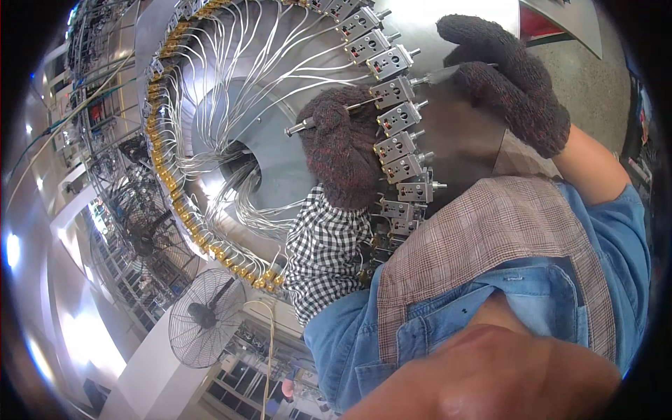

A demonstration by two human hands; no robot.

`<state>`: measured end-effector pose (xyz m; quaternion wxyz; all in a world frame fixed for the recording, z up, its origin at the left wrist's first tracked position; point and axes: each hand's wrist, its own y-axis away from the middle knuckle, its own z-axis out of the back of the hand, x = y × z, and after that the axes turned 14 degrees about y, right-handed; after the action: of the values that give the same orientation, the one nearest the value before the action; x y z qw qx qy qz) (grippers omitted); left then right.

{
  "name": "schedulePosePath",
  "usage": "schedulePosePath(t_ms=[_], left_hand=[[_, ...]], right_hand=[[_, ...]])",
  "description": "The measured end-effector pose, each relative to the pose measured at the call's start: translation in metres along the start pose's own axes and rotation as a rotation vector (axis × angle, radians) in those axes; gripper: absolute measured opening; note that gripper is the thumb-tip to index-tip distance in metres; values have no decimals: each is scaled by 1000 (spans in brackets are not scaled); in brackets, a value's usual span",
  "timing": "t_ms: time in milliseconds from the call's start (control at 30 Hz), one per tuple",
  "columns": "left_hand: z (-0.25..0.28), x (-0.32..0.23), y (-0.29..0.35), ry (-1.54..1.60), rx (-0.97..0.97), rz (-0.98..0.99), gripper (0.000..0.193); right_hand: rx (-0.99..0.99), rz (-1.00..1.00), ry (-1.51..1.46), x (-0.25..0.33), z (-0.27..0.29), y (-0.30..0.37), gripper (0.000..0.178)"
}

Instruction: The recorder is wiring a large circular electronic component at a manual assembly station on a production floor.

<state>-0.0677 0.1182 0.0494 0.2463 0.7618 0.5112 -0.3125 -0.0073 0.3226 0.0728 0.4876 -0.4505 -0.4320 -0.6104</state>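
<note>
A big round steel machine disc [280,175] fills the view, with a ring of small grey metal blocks [395,119] along its right rim. My left hand [343,150], in a dark knitted glove with a checked sleeve behind it, lies against these blocks and grips a thin metal rod tool [302,126] that sticks out to the left. My right hand [514,84], also gloved, is outside the ring and holds a slim pointed tool [448,71]. Its tip touches the pin of one block [392,91].
Many white wires [238,70] fan from the hub to the rim. Brass fittings [175,199] line the left and lower rim. A standing fan [206,318] is below the disc, wiring racks [105,91] at the left, and grey floor [595,91] at the upper right.
</note>
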Motion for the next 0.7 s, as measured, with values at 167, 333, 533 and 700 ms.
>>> schedulePosePath(t_ms=[167, 333, 533, 700], left_hand=[[-3, -3, -1, -140, 11, 32, 32], [-1, 0, 3, -187, -26, 54, 33], [3, 0, 2, 25, -11, 70, 27], [-2, -1, 1, 12, 65, 53, 30]], right_hand=[[12, -32, 36, -6, -1, -3, 37], [55, 17, 102, 0, 6, -2, 34], [34, -30, 81, -6, 7, -1, 34], [-38, 137, 140, -3, 3, -2, 32]])
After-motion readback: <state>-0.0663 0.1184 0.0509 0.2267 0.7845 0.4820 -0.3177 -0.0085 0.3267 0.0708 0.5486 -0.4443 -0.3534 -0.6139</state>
